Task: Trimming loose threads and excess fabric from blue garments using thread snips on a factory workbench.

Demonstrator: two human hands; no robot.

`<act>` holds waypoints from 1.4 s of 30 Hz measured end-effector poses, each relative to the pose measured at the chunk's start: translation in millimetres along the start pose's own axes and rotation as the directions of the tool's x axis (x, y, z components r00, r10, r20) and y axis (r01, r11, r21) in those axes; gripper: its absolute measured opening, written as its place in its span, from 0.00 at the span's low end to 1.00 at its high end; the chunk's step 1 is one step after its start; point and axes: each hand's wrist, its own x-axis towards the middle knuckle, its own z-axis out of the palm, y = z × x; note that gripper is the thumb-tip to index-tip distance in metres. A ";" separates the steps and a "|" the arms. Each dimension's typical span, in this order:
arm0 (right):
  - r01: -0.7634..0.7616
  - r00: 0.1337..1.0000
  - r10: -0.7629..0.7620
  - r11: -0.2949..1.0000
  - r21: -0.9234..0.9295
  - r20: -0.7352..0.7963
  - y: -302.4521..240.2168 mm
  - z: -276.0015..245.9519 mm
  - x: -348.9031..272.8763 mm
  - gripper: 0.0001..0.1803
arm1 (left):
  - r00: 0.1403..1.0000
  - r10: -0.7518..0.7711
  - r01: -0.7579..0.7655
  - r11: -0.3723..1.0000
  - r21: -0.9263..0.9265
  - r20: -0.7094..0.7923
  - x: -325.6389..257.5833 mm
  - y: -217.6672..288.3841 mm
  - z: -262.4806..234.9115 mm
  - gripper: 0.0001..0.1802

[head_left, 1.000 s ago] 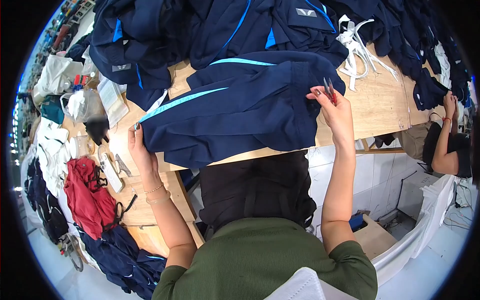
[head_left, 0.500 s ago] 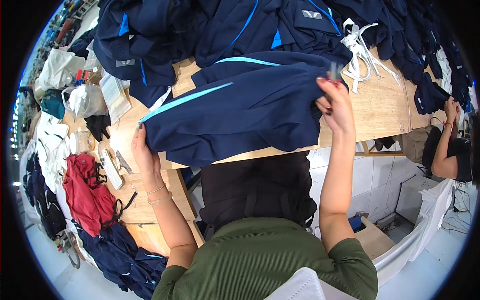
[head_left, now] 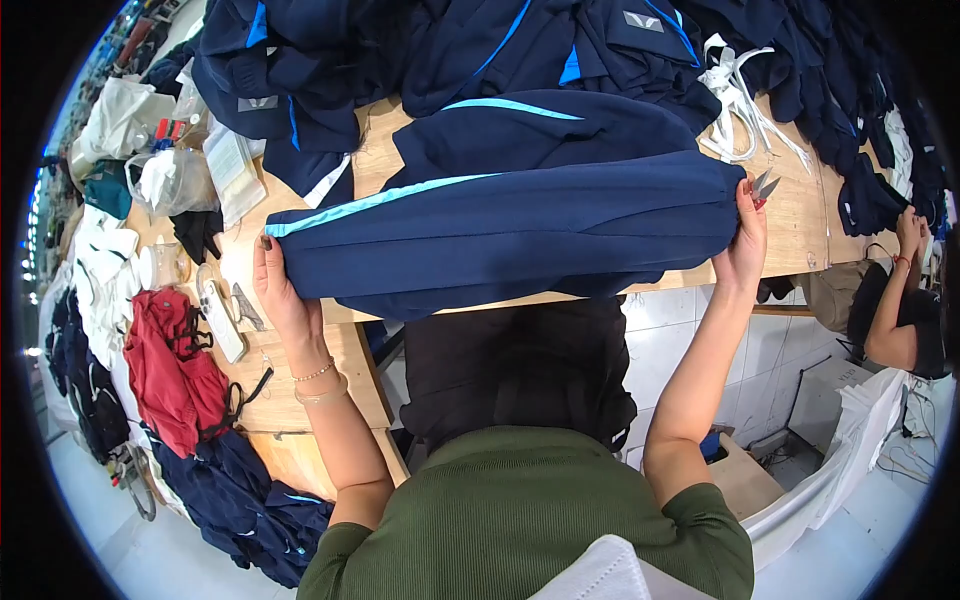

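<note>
A navy garment (head_left: 500, 225) with a light-blue stripe along its far left edge is stretched sideways above the table's front edge. At its left end, my left hand (head_left: 285, 295) is closed, the thumb on top and the other fingers partly under the cloth. My right hand (head_left: 743, 245) grips the right end. Small thread snips (head_left: 765, 188) with a red handle are also in that hand, the blades pointing up and away from the cloth. Another part of navy cloth (head_left: 560, 135) with a light-blue stripe lies just behind the stretched piece; whether they join is hidden.
Navy garments (head_left: 480, 50) are heaped along the back of the wooden table (head_left: 790, 240). White cords (head_left: 735, 105) lie at the back right. To the left are a red bag (head_left: 172, 370), a white phone (head_left: 222, 325) and plastic bags (head_left: 170, 185). Another person's arm (head_left: 890, 305) shows at far right.
My right hand has moved right and a little down, gripping the garment's right end. The cloth is pulled straighter and longer. My left hand has hardly moved.
</note>
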 end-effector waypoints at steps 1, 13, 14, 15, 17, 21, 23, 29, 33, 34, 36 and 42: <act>0.000 1.000 0.000 1.000 0.001 0.001 1.4 -5.6 2.1 0.09 | 1.000 0.002 -0.002 1.000 -0.003 -0.008 -0.2 0.8 0.0 0.10; 0.292 0.942 -0.302 0.530 -0.796 0.145 24.9 -37.6 37.1 0.13 | 0.870 -0.415 0.469 0.863 -0.187 0.265 -27.7 -9.8 33.4 0.12; 0.289 0.936 -0.329 0.522 -0.802 0.124 22.9 -20.7 27.4 0.12 | 0.851 -0.427 0.487 0.859 -0.157 0.305 -30.9 -2.9 46.9 0.13; 0.286 0.928 -0.357 0.513 -0.810 0.102 22.1 -4.0 18.9 0.12 | 0.832 -0.440 0.517 0.836 -0.185 0.337 -33.2 3.7 59.5 0.13; 0.336 0.922 -0.355 0.532 -0.777 0.155 22.6 22.8 5.3 0.10 | 0.815 -0.444 0.541 0.814 -0.212 0.373 -36.1 6.4 73.2 0.13; 0.503 0.864 -0.326 0.563 -0.655 0.383 24.4 96.4 -33.6 0.07 | 0.767 -0.398 0.572 0.780 -0.256 0.503 -38.4 3.5 87.4 0.16; 0.592 0.805 -0.322 0.503 -0.630 0.499 26.5 131.1 -56.1 0.11 | 0.725 -0.378 0.593 0.768 -0.242 0.576 -40.0 7.1 102.3 0.18; 0.694 0.656 -0.253 0.573 -0.436 0.711 60.9 176.8 -72.3 0.19 | 0.748 -0.435 0.576 0.801 -0.164 0.501 -48.9 7.4 122.9 0.19; 0.515 0.798 -0.190 0.708 -0.483 0.572 44.2 170.9 -63.1 0.10 | 0.653 -0.456 0.624 0.777 -0.087 0.605 -42.6 25.1 132.1 0.16; 0.312 0.891 -0.123 0.865 -0.393 0.436 43.3 167.3 -61.8 0.10 | 0.651 -0.455 0.625 0.776 -0.089 0.608 -40.4 28.2 129.8 0.16; 0.168 0.956 -0.080 0.938 -0.304 0.284 27.2 159.8 -48.5 0.09 | 0.605 -0.502 0.199 0.847 0.493 0.618 -32.7 31.7 124.9 0.15; 0.030 0.986 0.019 0.956 -0.293 0.165 -5.8 101.1 -6.2 0.06 | 0.746 -0.352 -0.303 0.576 0.759 0.565 -11.7 34.6 97.8 0.13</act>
